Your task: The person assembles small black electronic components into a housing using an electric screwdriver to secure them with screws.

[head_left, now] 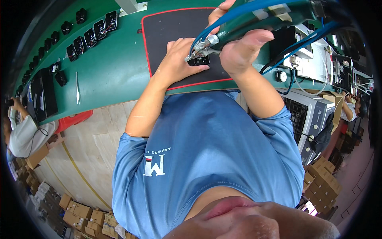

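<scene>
My right hand (pixel 240 49) is wrapped round a dark green power screwdriver (pixel 254 26), its fingers on the far side and the thumb on the near side. The tool's metal nose (pixel 202 47) points down to the left, over a small black housing (pixel 200 61) on the dark mat (pixel 165 30). My left hand (pixel 179 59) grips this housing from the left, with the thumb along its near edge. The hand and the tool nose hide part of the housing, so whether the tip touches it cannot be made out.
Rows of similar black housings (pixel 90 37) stand on the green bench (pixel 111 75) at the left, with tweezers (pixel 77 88) and a black tray (pixel 43 95) nearer. Blue hoses (pixel 306 40) trail right toward a white machine (pixel 312 59). Other people (pixel 30 135) sit at both sides.
</scene>
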Motion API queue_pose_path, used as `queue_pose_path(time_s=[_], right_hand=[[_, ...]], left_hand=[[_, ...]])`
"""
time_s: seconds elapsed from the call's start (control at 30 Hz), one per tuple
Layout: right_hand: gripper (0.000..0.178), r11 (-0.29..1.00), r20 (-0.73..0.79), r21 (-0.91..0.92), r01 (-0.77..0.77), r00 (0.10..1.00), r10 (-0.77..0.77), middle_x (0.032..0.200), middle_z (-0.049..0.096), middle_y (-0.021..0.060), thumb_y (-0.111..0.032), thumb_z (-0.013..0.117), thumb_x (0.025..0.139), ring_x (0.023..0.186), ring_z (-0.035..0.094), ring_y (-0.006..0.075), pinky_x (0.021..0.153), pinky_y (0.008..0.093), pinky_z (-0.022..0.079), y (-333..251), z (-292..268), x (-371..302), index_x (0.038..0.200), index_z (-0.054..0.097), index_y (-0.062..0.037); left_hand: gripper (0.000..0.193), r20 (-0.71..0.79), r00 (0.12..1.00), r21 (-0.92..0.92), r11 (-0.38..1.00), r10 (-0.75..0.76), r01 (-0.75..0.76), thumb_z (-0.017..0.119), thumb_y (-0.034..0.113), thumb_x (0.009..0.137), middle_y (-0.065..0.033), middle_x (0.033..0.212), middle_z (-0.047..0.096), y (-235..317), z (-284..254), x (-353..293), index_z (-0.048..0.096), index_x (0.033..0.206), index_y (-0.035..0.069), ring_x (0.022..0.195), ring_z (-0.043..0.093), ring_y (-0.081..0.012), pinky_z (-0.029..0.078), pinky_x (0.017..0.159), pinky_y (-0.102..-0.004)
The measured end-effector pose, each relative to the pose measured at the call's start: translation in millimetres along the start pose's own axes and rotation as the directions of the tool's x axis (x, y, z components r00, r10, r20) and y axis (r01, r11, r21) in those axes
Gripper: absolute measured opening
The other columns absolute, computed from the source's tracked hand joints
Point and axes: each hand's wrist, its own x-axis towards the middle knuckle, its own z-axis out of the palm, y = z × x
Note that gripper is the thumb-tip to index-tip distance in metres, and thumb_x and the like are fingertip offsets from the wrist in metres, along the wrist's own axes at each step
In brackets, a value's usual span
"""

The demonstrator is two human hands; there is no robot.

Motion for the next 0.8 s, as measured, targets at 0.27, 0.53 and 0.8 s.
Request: queue_pose_path(time_s=[0.27, 0.53, 0.8], right_hand=[[0.119, 0.973, 0.431, 0.208, -0.095, 0.902, -0.004, 0.084, 0.06, 0.0071, -0.101, 0.036, 0.075, 0.071, 0.061, 0.0187, 0.063, 0.0311, 0.053, -74.4, 7.9, 67.6, 0.137, 0.05, -0.0002], [0.105, 0.9, 0.102, -0.435, -0.03, 0.991, 0.083, 0.076, 0.055, 0.0067, -0.092, 0.039, 0.085, 0.06, 0.054, 0.0162, 0.055, 0.0287, 0.048, -128.8, -10.5, 52.4, 0.131, 0.055, 0.0008], [0.1, 0.918, 0.095, -0.395, -0.041, 0.992, 0.085, 0.072, 0.053, 0.0058, -0.089, 0.039, 0.088, 0.058, 0.055, 0.0141, 0.055, 0.0272, 0.05, -106.7, -42.3, 17.2, 0.127, 0.052, 0.0023]], left_hand=[[0.077, 0.055, 0.994, -0.021, 0.995, -0.092, 0.093, 0.093, 0.034, 0.069, -0.0081, 0.124, 0.065, 13.7, -28.8, -2.9, 0.062, 0.136, 0.013, 0.113, 0.059, -0.0286, 0.038, 0.099, -0.0421], [0.077, -0.223, 0.946, 0.462, 0.828, -0.237, 0.317, 0.087, 0.031, 0.077, -0.0067, 0.135, 0.062, -99.2, -227.4, 50.7, 0.056, 0.145, 0.014, 0.114, 0.064, -0.0277, 0.041, 0.106, -0.0448], [0.088, 0.028, 0.851, 0.74, 0.583, -0.524, 0.335, 0.086, 0.017, 0.077, -0.0047, 0.151, 0.048, -233.3, -260.0, 98.4, 0.043, 0.153, 0.028, 0.139, 0.048, -0.0315, 0.037, 0.108, -0.0567]])
